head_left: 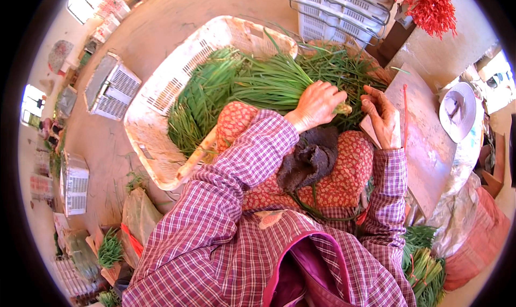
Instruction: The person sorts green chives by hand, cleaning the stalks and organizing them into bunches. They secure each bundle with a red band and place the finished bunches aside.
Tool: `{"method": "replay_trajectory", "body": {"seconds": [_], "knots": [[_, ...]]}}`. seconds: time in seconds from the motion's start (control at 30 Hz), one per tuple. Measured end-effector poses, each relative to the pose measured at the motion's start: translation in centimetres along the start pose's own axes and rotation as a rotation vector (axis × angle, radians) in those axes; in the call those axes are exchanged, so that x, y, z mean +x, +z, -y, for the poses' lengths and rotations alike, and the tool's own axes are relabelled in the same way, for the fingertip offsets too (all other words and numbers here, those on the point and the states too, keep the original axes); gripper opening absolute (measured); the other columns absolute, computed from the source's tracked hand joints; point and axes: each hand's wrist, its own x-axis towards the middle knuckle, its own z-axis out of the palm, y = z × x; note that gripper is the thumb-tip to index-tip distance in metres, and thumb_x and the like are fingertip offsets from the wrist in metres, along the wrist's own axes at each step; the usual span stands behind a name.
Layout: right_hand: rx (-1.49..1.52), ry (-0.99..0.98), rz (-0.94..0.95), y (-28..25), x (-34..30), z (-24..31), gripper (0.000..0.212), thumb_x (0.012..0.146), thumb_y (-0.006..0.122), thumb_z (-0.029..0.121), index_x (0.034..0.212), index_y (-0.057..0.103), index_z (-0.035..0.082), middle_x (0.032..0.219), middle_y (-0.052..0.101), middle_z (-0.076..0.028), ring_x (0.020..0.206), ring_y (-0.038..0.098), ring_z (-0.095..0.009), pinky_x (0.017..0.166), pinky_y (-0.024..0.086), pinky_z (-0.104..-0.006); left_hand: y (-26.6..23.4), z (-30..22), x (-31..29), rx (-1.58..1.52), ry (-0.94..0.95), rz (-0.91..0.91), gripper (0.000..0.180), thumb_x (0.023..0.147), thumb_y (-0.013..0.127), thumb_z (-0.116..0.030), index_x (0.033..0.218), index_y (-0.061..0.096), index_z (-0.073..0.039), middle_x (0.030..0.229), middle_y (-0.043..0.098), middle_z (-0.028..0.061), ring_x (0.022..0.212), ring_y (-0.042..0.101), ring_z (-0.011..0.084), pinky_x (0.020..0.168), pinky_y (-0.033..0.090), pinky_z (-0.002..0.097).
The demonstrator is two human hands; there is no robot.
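Observation:
My left hand (316,104) is closed round the pale cut ends of a bunch of garlic chives (274,84). The long green leaves fan out to the left, over the white plastic basket (156,129), where more chives (196,103) lie. Just right of the bunch, my right hand (382,116) is raised beside the board, its fingers bent and apart, with nothing visible in them. Loose greens (344,65) are heaped behind both hands. Across my lap, on red flowered cloth (349,156), rests a dark crumpled cloth (309,159).
A flat board (424,140) stands close at my right, with a thin red strip (406,113) by it and a pale hat (458,112) beyond. Stacked white crates (341,11) rise at the back. Another crate (113,87) sits on the floor at left. Tied bundles (422,269) lie lower right.

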Motion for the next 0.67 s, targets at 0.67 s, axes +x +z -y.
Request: {"method": "replay_trajectory", "body": {"seconds": [0.67], "knots": [[-0.558, -0.350, 0.474, 12.1, 4.1, 3.6, 0.016, 0.084, 0.064, 0.021, 0.098, 0.071, 0.018, 0.090, 0.068, -0.009, 0.083, 0.066, -0.032, 0.073, 0.053, -0.0420, 1.2, -2.7, -3.7, -0.684, -0.308, 0.508, 0.047, 0.101, 0.040, -0.026, 0.143, 0.033, -0.007, 0.142, 0.042, 0.0111, 0.133, 0.037, 0.0222, 0.112, 0.029, 0.0366]]}}
